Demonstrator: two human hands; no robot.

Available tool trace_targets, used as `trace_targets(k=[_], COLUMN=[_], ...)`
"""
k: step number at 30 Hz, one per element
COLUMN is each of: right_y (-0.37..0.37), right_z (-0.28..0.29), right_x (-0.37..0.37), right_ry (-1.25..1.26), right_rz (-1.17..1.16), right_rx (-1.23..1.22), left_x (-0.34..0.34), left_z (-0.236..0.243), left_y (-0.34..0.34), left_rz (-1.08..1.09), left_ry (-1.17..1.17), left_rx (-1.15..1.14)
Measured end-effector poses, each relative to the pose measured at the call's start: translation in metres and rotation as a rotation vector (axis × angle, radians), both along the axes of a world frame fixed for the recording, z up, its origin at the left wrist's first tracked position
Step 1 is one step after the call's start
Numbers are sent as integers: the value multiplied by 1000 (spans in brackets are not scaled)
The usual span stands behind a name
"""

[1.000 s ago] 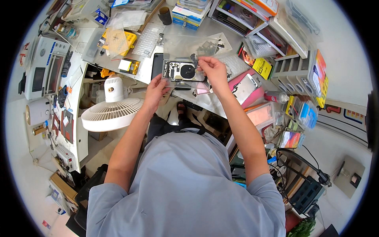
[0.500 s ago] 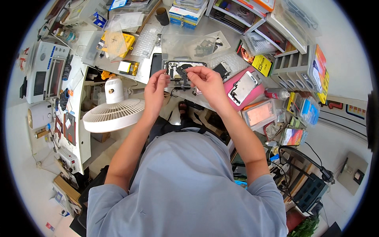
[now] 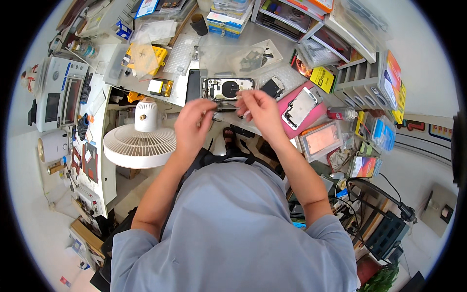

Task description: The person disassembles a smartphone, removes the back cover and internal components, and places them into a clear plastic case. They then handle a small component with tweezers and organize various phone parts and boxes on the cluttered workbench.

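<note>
An opened phone housing (image 3: 230, 88) with a round black middle lies in a clear plastic box (image 3: 224, 57) at the desk's front, its lid raised behind. Below its left corner, my left hand (image 3: 194, 121) has curled, slightly blurred fingers pinched together. My right hand (image 3: 258, 109) is at the housing's lower right, fingers bent and closed. Whatever either hand holds is too small or hidden to make out. A dark slab (image 3: 192, 86) lies left of the housing. A phone screen (image 3: 299, 108) rests on a pink pad (image 3: 309, 117) to the right.
A white fan (image 3: 141, 141) stands left below the desk edge. Behind are bubble wrap (image 3: 177, 61), a yellow case (image 3: 157, 59), stacked boxes (image 3: 226, 22) and a shelf unit (image 3: 292, 22). A spray can (image 3: 340, 113) and plastic cases (image 3: 318, 140) crowd the right side.
Both hands have dropped toward the desk's front edge. The dark part my right fingers held over the housing is no longer visible there, and the round black middle is uncovered again.
</note>
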State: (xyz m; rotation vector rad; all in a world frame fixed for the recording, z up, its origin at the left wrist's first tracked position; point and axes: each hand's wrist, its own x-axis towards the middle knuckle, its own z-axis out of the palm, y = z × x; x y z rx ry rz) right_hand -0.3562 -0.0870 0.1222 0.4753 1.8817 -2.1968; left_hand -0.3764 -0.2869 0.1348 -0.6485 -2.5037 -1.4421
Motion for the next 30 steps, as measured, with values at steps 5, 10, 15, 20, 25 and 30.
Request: trace_targets(k=[5,10,15,20,25,30], right_y=[-23,-18,3,7,22,41], right_z=[-24,-53,-76,-64,-62,-66], right_x=[37,35,-9,-40,-60,-94], right_ry=[-154,-51,225,318,482,409], right_rz=[75,-17,-255,-34,-237,-355], right_rx=[-288,-55,456,849,1089,760], left_x=[20,26,19,5,-7,-18], left_z=[-22,-34,-78,-100,-108,-105], left_y=[-6,-5,-19,-24,-29,-23], left_rz=[-228,-194,96,226,270,294], left_ry=[243,132,-341,-498,-764,-1032], left_rx=[-186,-234,-55,69,244,425])
